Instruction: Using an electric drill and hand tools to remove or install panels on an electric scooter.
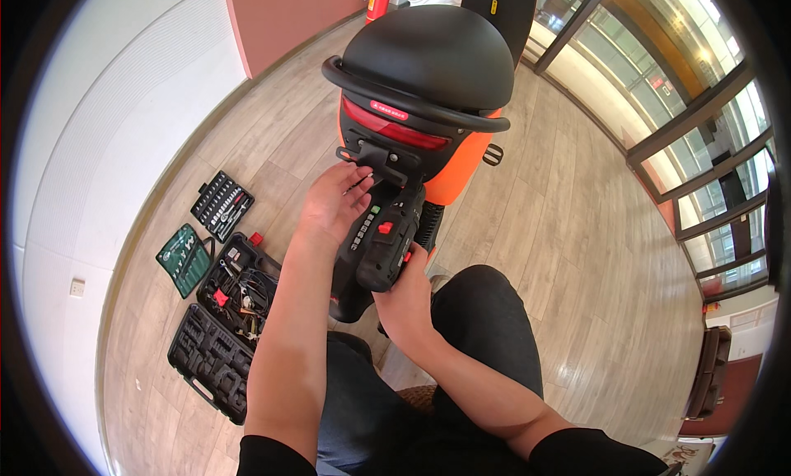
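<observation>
An electric scooter's rear (394, 130) faces me, with a black seat (428, 56) and a red tail light (391, 128). Below the light is a black metal bracket (375, 158) with bolts in it. My left hand (334, 206) is at the bracket's lower edge, fingers bent and close together; whatever small thing they pinch is too small to name. In my right hand (405, 299) is a black cordless drill (394, 237) with a red switch, its front end toward the scooter beneath the bracket. The drill's tip is hard to make out against the dark parts.
On the wooden floor at left lie a socket set (222, 206), a green tool pouch (186, 260) and an open black tool case (206, 356) with loose tools and cables. A fire extinguisher (378, 0) stands at the back wall. Glass doors (643, 56) line the right.
</observation>
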